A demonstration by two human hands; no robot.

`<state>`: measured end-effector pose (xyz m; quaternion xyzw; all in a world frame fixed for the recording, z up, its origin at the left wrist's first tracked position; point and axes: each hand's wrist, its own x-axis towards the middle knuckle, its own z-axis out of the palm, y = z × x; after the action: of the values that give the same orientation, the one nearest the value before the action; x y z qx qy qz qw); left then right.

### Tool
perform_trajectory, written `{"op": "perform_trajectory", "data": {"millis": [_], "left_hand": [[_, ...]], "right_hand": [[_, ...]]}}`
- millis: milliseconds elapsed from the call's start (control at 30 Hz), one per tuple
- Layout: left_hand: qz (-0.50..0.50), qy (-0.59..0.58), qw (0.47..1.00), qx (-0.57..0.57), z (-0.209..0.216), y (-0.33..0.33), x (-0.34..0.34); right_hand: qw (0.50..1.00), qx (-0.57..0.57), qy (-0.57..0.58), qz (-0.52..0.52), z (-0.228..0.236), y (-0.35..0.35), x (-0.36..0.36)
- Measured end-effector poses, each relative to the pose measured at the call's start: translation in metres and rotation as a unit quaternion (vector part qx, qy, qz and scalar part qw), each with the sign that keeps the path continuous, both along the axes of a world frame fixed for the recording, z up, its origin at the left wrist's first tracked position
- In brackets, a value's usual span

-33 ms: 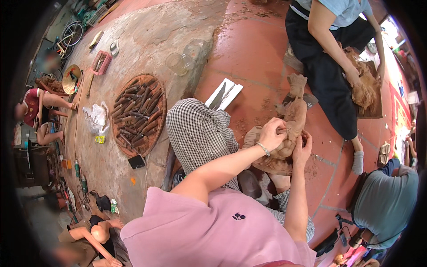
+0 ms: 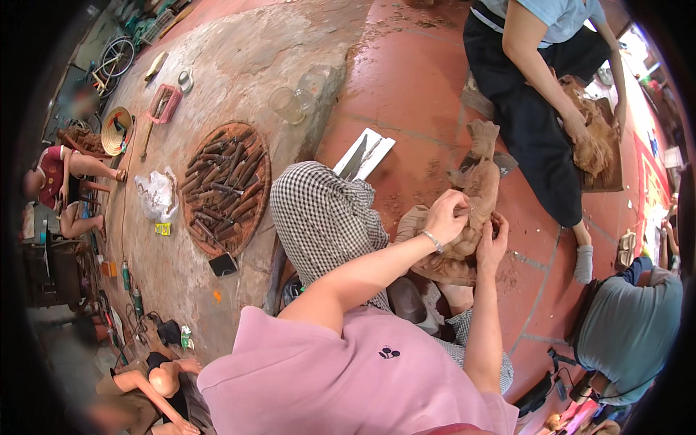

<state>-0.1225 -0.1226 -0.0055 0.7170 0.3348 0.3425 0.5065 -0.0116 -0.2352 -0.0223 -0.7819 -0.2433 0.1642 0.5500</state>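
A brown carved figure point(image 2: 484, 187), which looks like wood, lies in front of me with its narrow end pointing away. My left hand point(image 2: 447, 217), with a bracelet at the wrist, is bent over the figure's middle. Its fingertips are pinched together; whatever they hold is too small or hidden to name. On the figure's right side rests my right hand point(image 2: 493, 245), thumb and fingers curled against the edge. The wider near part of the carving, with rounded relief, sits between and below my hands, partly covered by them.
To the left, a round basket point(image 2: 226, 190) holds several dark-handled tools. A white board with a dark blade-like piece point(image 2: 365, 154) lies beyond my checkered knee. A phone point(image 2: 223, 264), a plastic bag point(image 2: 156, 194) and glasses point(image 2: 288, 105) stand around. Across from me, a person point(image 2: 554, 94) handles another brown piece.
My left hand has shifted very slightly over the figure, and its fingertips have turned a little. My right hand stays in place.
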Motion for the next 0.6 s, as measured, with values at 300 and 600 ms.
{"op": "perform_trajectory", "data": {"millis": [300,600], "left_hand": [[0.03,-0.005,0.999,-0.015,0.004,-0.007,-0.005],[0.041,0.049,0.997,-0.034,0.0,0.0,0.007]], "right_hand": [[1.0,0.021,-0.009,0.005,0.004,-0.001,-0.001],[0.999,-0.009,-0.034,-0.005,0.002,-0.003,0.001]]}}
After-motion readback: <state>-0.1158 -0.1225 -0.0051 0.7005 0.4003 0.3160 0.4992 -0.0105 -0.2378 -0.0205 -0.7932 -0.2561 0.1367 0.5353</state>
